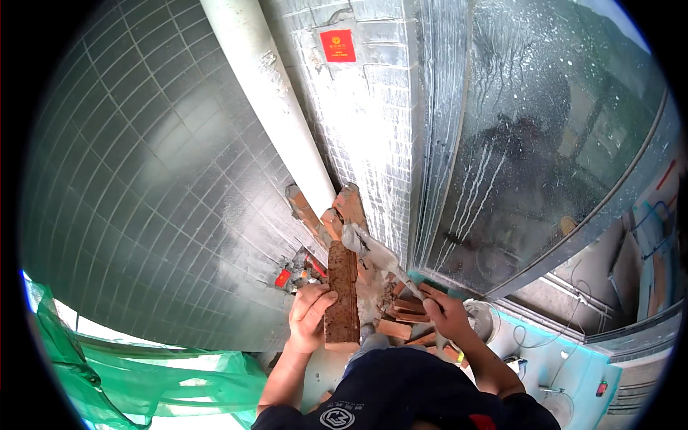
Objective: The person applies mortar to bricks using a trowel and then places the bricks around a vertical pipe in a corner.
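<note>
A long reddish-brown brick (pixel 341 294) is gripped along its left side by my left hand (pixel 311 315), its far end pointing toward the white pipe. My right hand (pixel 446 317) is closed round the handle of a trowel (pixel 376 252). Grey mortar (pixel 354 238) lies on the trowel's blade, which is at the far end of the held brick; whether the two touch I cannot tell. Just beyond, several laid bricks (pixel 349 203) stand around the foot of the white pipe (pixel 276 100), with mortar between them.
Loose bricks (pixel 410 309) are piled near my right hand, beside a bucket (pixel 481 320). Dark tiled wall (pixel 158 158) rises on the left, a splashed glass pane (pixel 530 150) on the right. Green netting (pixel 165 373) hangs at the lower left. A cable (pixel 552 337) trails across the right-hand floor.
</note>
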Motion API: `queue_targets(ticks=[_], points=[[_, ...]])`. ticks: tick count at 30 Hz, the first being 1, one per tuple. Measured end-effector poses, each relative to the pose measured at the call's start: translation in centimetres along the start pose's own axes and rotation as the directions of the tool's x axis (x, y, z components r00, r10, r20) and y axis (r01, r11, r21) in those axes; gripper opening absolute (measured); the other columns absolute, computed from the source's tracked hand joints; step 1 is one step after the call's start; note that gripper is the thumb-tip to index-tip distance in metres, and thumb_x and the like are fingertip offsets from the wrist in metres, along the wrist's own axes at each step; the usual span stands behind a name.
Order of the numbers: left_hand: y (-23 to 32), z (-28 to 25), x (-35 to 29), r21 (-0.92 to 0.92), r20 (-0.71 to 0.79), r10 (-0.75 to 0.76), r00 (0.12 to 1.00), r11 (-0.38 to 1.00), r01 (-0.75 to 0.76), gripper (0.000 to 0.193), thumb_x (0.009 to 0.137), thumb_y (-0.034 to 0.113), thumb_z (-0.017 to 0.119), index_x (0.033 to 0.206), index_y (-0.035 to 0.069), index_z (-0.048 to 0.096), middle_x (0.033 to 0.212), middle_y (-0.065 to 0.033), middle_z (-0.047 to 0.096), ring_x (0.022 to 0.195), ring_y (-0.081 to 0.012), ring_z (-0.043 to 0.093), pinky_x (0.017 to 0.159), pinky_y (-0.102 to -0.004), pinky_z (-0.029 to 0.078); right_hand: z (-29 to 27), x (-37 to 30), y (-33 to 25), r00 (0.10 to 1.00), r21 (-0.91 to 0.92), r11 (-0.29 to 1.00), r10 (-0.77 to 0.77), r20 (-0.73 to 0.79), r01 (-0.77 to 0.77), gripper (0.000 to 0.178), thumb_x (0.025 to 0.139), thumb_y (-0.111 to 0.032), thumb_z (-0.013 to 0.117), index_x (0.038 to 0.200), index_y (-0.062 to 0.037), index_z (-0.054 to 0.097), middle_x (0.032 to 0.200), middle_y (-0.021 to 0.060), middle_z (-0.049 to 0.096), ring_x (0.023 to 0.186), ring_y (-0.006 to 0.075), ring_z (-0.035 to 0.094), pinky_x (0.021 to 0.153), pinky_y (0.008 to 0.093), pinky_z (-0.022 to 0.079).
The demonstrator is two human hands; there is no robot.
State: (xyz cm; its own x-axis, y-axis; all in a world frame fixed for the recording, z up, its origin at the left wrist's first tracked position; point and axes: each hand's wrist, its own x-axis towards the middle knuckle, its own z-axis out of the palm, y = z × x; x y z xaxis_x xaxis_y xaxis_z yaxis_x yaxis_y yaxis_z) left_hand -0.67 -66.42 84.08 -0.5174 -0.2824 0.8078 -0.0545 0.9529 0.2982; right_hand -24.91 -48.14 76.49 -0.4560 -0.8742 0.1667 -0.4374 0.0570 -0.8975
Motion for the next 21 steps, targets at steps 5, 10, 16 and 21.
queue_targets(ticks=[5, 10, 16, 21], points=[[-1.3, -0.1, 1.1, -0.019, -0.038, 0.01, 0.999, 1.0, -0.011, 0.038, 0.064, -0.002, 0.069, 0.101, -0.001, 0.064, 0.103, -0.0141, 0.061, 0.094, -0.0336, 0.061, 0.081, -0.0409, 0.052, -1.2, 2.5, 0.6, 0.96, -0.231, 0.939, -0.275, -0.058, 0.255, 0.024, 0.088, -0.025, 0.065, 0.09, -0.001, 0.065, 0.071, 0.015, 0.061, 0.056, 0.0322, 0.059, 0.053, 0.037, 0.044], [-3.3, -0.7, 0.8, 0.017, -0.107, -0.024, 0.994, 1.0, 0.026, 0.035, 0.067, 0.0, 0.068, 0.102, -0.001, 0.064, 0.105, -0.0141, 0.061, 0.095, -0.033, 0.061, 0.083, -0.0402, 0.05, -3.2, 4.0, -2.1, 0.929, -0.454, 0.819, -0.365, 0.057, 0.35, 0.023, 0.083, -0.024, 0.071, 0.089, -0.003, 0.064, 0.077, 0.0159, 0.064, 0.061, 0.0346, 0.061, 0.052, 0.0393, 0.048], [-5.3, -1.3, 0.3, -0.005, -0.164, -0.117, 0.98, 0.993, 0.117, 0.035, 0.07, 0.001, 0.066, 0.105, 0.0, 0.063, 0.105, -0.0136, 0.06, 0.097, -0.0321, 0.06, 0.086, -0.0395, 0.049, -6.0, 4.6, -4.4, 0.863, -0.629, 0.631, -0.486, 0.134, 0.453, 0.026, 0.078, -0.028, 0.073, 0.084, -0.005, 0.062, 0.069, 0.0088, 0.06, 0.056, 0.0282, 0.059, 0.049, 0.0358, 0.046], [-5.4, 0.1, 1.5, -0.021, -0.219, -0.087, 0.972, 0.996, 0.084, 0.039, 0.067, 0.001, 0.069, 0.105, -0.001, 0.062, 0.104, -0.0141, 0.06, 0.095, -0.0324, 0.06, 0.084, -0.04, 0.049, -2.6, 4.8, -5.2, 0.968, -0.24, 0.939, -0.253, 0.003, 0.246, 0.022, 0.084, -0.021, 0.069, 0.087, 0.0, 0.065, 0.067, 0.0139, 0.059, 0.055, 0.0278, 0.058, 0.051, 0.0329, 0.044]])
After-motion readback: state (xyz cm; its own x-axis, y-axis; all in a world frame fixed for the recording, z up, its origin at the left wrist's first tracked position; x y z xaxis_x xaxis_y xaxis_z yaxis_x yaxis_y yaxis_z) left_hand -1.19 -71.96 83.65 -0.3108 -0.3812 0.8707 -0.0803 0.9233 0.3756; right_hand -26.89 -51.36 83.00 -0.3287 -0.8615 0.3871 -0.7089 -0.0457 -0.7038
